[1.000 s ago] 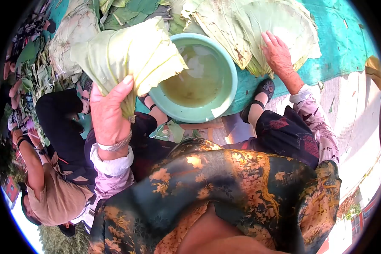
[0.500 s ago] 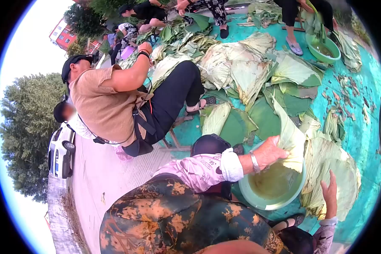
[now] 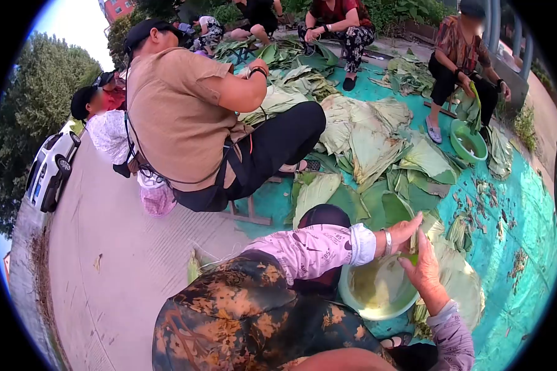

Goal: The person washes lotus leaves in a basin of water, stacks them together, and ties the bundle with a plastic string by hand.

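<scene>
My left hand (image 3: 400,235), with a silver bracelet at the wrist, is over the near basin (image 3: 377,290), pinching the edge of a large green lotus leaf (image 3: 397,209). The leaf stands almost edge-on behind my fingers, and part of it is hidden by my hands. My right hand (image 3: 426,271) is raised against the leaf's edge, fingers stretched and thumb apart, close to my left fingertips. Murky water lies in the light green basin below. Pale, flattened lotus leaves (image 3: 458,287) lie right beside the basin.
A teal ground sheet (image 3: 507,204) carries a heap of wilted leaves (image 3: 365,133) and scattered brown scraps (image 3: 483,201). A person in a tan shirt (image 3: 179,111) sits close on the left. Another person by a green basin (image 3: 468,141) holds a leaf.
My right hand has come up from the lower right to meet my left hand at the leaf. The leaf has turned from broadside to nearly edge-on. The camera view has shifted.
</scene>
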Available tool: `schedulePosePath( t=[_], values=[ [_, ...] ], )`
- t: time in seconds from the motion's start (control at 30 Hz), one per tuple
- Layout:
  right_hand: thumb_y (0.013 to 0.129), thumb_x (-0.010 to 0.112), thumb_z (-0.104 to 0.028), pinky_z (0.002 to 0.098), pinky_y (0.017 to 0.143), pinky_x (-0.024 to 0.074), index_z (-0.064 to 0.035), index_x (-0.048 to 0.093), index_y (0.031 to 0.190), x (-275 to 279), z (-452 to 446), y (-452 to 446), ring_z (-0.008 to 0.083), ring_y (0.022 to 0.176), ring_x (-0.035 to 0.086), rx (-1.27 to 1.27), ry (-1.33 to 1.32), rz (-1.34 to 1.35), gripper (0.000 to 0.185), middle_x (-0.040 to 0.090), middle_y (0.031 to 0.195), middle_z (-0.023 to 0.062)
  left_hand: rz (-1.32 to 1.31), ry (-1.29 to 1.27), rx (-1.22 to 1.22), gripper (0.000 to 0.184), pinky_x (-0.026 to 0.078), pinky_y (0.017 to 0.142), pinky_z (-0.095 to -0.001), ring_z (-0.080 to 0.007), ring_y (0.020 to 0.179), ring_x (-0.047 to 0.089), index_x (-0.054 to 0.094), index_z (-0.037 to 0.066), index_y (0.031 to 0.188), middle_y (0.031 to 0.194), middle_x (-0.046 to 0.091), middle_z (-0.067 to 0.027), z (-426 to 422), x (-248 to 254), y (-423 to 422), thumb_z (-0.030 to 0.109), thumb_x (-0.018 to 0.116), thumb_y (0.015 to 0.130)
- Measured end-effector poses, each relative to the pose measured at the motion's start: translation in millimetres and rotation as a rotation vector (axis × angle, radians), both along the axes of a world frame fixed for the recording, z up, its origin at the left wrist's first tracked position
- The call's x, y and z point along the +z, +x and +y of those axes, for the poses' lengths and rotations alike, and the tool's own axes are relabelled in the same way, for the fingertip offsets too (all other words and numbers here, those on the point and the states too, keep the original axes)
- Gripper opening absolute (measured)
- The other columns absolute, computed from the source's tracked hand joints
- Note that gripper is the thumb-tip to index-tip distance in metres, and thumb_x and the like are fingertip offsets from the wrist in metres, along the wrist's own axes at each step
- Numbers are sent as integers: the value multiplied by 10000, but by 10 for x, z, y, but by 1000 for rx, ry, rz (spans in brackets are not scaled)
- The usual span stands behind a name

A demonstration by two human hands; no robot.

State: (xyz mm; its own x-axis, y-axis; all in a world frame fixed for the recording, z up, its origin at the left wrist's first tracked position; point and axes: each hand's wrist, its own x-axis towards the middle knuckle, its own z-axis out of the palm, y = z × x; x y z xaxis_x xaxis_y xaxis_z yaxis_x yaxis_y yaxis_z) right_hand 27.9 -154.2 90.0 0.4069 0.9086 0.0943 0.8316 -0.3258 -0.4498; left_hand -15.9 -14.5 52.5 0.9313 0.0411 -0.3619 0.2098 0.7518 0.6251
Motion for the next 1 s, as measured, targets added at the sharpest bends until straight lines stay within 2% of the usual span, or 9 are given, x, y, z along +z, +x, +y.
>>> schedulePosePath(
  t=[0.23, 0.33, 0.37, 0.43, 0.63, 0.67, 0.73, 0.9, 1.0],
  values=[
    [785, 576, -82, 331, 780, 435, -3, 473, 1132, -206, 5, 190, 249, 903, 561, -160, 183, 248, 371, 569, 987, 150, -169, 355, -363, 909, 434, 792, -448, -301, 871, 578, 579, -4, 985, 910, 607, -181, 100, 103, -133, 790, 225, 718],
    [840, 519, -92, 270, 700, 424, 10, 576, 976, -414, 51, 401, 135, 755, 534, -236, 225, 451, 179, 608, 846, 62, -160, 423, -394, 805, 469, 723, -438, -342, 827, 607, 519, 68, 1128, 895, 599, -239, 170, -102, -19, 729, 229, 772],
    [854, 505, -96, 271, 688, 432, 14, 578, 951, -492, 48, 482, 123, 752, 536, -234, 292, 474, 164, 608, 845, 57, -157, 452, -311, 804, 473, 706, -409, -313, 794, 614, 502, 29, 1141, 889, 602, -236, 177, -88, -57, 705, 244, 790],
    [875, 489, -119, 272, 675, 435, 18, 577, 938, -562, -17, 687, 97, 747, 519, -253, 310, 400, 175, 601, 827, 48, -152, 478, -182, 700, 484, 604, -351, -258, 709, 627, 463, -22, 1151, 865, 612, -213, 196, -6, -46, 591, 294, 857],
    [784, 489, -41, 359, 754, 436, -38, 521, 1081, -319, 95, 566, 300, 872, 559, -119, 96, -419, 299, 590, 953, 139, -154, 431, 132, 439, 456, 457, -295, -188, 560, 611, 485, -24, 936, 726, 619, -135, 387, -116, 25, 394, 360, 896],
    [739, 486, -32, 373, 828, 402, -53, 503, 1124, -381, 142, 467, 300, 1003, 508, -126, -61, -398, 385, 552, 1059, 139, -154, 410, 161, 431, 454, 449, -296, -182, 548, 608, 485, -25, 923, 714, 617, -132, 416, -106, 20, 387, 362, 895],
    [750, 475, -40, 376, 882, 360, -50, 450, 1188, -545, 263, 238, 292, 1071, 464, -55, -337, -301, 438, 512, 1142, 135, -162, 404, 174, 413, 457, 439, -291, -184, 531, 606, 482, -27, 913, 706, 616, -136, 463, -71, -33, 369, 368, 893],
    [743, 503, -71, 440, 908, 320, -49, 371, 1242, -1934, 44, 152, 323, 1161, 370, 73, -371, -293, 517, 411, 1249, 126, -154, 386, 160, 389, 466, 458, -287, -182, 527, 605, 475, -20, 886, 701, 613, -128, 464, 3, -84, 357, 378, 887],
    [755, 520, -120, 477, 898, 329, -44, 385, 1229, -2274, -41, -29, 352, 1172, 354, 47, -426, -215, 499, 397, 1257, 131, -156, 364, 155, 386, 453, 456, -274, -167, 515, 592, 471, -8, 861, 692, 607, -115, 470, 9, -112, 368, 386, 886]
  ],
)
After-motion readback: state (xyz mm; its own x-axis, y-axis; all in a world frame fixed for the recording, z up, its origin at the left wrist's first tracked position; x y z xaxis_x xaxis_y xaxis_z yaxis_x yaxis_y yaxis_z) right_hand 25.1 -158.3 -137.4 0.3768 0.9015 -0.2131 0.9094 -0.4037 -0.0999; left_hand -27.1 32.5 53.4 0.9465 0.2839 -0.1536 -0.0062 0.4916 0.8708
